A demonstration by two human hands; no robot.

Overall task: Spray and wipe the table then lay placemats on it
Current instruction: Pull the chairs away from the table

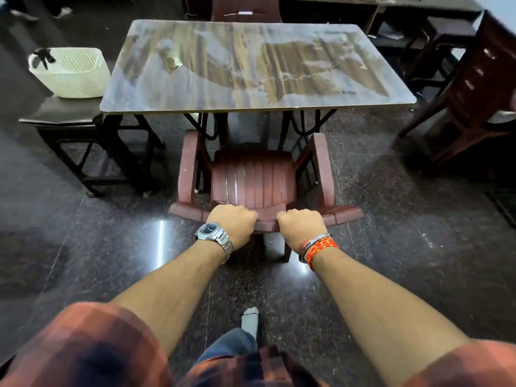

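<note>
A rectangular wood-grain table stands ahead of me, its top glossy with pale smeared streaks and nothing lying on it. A maroon plastic armchair faces the table's near edge, its seat partly under the top. My left hand and my right hand both grip the top of the chair's backrest, fingers curled over it. No spray bottle, cloth or placemat shows.
A pale ribbed plastic basket sits on a dark stool left of the table. Another maroon chair stands at the far side, and more at the right. The floor is dark polished stone.
</note>
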